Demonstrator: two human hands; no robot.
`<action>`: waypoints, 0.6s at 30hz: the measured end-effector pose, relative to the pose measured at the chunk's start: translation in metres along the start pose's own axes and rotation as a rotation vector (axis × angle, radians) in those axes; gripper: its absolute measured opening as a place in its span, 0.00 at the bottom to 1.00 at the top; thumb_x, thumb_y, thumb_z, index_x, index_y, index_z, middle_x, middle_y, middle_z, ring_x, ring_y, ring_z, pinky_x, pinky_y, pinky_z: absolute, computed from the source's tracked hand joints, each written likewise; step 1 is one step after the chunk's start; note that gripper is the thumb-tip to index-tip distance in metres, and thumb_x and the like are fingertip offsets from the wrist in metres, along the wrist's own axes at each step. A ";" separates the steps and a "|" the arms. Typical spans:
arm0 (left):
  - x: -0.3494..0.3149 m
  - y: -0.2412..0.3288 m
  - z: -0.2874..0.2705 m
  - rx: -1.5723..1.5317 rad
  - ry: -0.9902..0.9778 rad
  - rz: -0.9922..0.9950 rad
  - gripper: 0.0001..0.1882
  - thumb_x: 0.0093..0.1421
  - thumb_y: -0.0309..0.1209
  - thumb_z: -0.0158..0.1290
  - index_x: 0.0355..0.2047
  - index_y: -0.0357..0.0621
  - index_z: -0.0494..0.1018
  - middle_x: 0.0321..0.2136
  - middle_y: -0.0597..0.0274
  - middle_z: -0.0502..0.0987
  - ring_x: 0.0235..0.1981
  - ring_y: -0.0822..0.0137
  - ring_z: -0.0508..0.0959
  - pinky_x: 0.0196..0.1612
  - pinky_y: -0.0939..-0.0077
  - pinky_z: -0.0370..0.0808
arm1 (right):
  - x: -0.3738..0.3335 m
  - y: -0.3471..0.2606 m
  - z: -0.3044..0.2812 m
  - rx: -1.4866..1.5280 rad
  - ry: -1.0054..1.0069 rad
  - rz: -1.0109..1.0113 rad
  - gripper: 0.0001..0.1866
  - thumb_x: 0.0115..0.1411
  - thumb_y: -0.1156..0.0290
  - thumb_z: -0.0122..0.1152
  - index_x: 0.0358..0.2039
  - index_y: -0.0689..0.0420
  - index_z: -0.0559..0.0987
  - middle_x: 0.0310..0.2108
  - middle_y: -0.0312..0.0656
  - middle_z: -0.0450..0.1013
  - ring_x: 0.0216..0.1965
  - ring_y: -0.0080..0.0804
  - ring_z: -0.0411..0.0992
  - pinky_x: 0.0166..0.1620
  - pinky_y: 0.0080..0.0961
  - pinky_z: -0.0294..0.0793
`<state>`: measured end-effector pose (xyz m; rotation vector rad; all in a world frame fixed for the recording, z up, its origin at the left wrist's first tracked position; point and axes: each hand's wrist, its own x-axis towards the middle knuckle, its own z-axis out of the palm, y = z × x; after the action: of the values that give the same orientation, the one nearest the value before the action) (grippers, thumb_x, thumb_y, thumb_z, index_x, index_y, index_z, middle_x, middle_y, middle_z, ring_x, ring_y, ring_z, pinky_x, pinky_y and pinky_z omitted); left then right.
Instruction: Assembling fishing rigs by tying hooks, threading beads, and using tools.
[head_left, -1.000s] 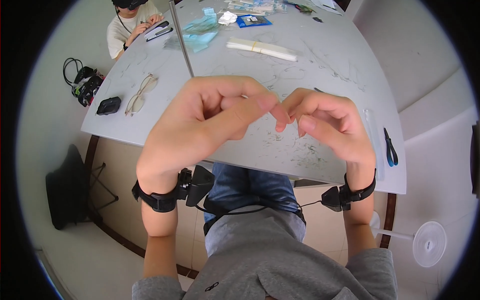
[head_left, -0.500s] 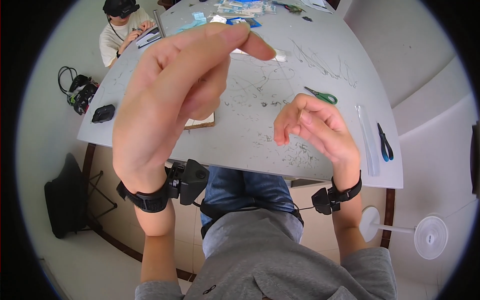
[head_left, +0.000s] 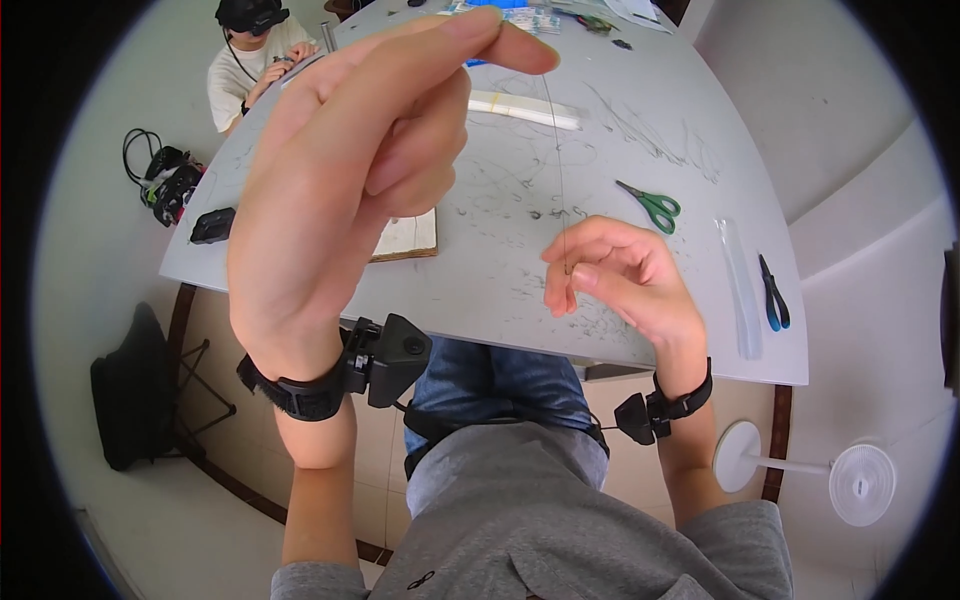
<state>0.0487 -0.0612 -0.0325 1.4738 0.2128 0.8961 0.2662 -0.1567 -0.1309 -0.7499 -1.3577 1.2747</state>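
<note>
Left grip (head_left: pixel 345 150) pinches a thin thread (head_left: pixel 559 140) running toward six o'clock into the pinched right grip (head_left: pixel 640 278); green scissors (head_left: pixel 661 208) lie at its one o'clock on the desk (head_left: pixel 460 290).

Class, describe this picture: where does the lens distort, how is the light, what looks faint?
Head view: the dark floor border bows, and corners go black; head view: soft light on the table; head view: the thin line between left hand and right hand is faint.
</note>
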 end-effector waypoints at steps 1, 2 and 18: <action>-0.001 0.001 0.000 -0.010 -0.008 -0.002 0.18 0.70 0.37 0.36 0.43 0.32 0.68 0.12 0.79 0.47 0.12 0.85 0.46 0.17 0.84 0.43 | 0.001 0.002 0.002 -0.004 0.011 0.001 0.08 0.62 0.77 0.54 0.40 0.64 0.76 0.28 0.45 0.76 0.30 0.30 0.75 0.34 0.24 0.74; -0.001 0.002 0.000 -0.009 -0.004 -0.002 0.18 0.70 0.36 0.36 0.43 0.32 0.67 0.12 0.79 0.48 0.12 0.85 0.46 0.17 0.84 0.43 | 0.002 0.003 0.003 -0.006 0.020 0.002 0.07 0.61 0.78 0.55 0.40 0.64 0.76 0.28 0.45 0.77 0.30 0.30 0.76 0.33 0.23 0.74; 0.000 0.011 0.017 0.020 -0.017 -0.093 0.15 0.70 0.35 0.34 0.39 0.35 0.66 0.11 0.78 0.53 0.10 0.84 0.51 0.13 0.87 0.50 | 0.011 0.011 0.023 -0.048 0.005 -0.054 0.03 0.60 0.80 0.56 0.35 0.63 0.74 0.43 0.49 0.75 0.43 0.35 0.76 0.47 0.28 0.73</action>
<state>0.0551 -0.0759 -0.0204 1.4775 0.2765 0.8081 0.2398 -0.1498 -0.1345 -0.7442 -1.3999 1.2004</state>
